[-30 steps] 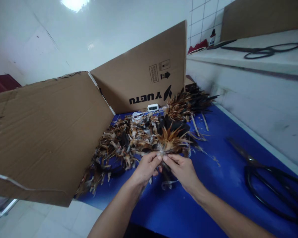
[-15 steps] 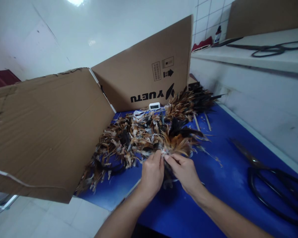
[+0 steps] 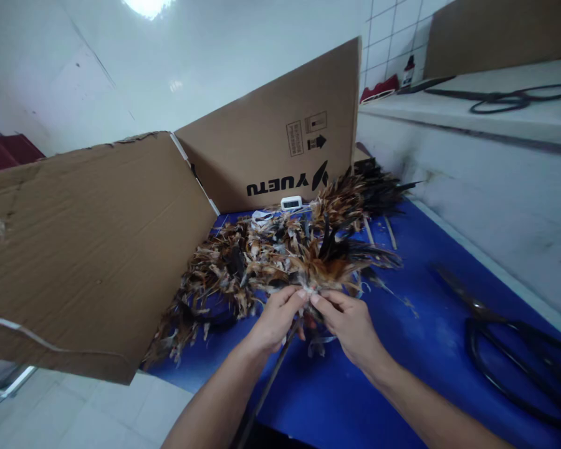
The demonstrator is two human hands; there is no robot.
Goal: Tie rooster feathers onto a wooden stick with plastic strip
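Note:
My left hand (image 3: pixel 277 319) and my right hand (image 3: pixel 350 323) meet above the blue tabletop, thumbs and fingers pinched at the pale, fluffy base of a bunch of feathers (image 3: pixel 334 267). Brown and black plumes fan out beyond the fingertips. A thin dark stick (image 3: pixel 272 380) runs from beneath the hands toward the bottom edge; how it joins the feathers is hidden. Just past the hands spreads a heap of loose brown, black and white feathers (image 3: pixel 236 265).
Large black-handled scissors (image 3: pixel 489 318) lie at the right. Cardboard panels (image 3: pixel 262 137) stand behind and left of the heap. A small white digital timer (image 3: pixel 291 203) sits at the back, near darker feathers (image 3: pixel 378 187). A white ledge (image 3: pixel 518 118) borders the right.
My left hand has turned, its thumb now lying along the bunch's base. The stick has come into sight below the hands, and the dark plumes stand more upright.

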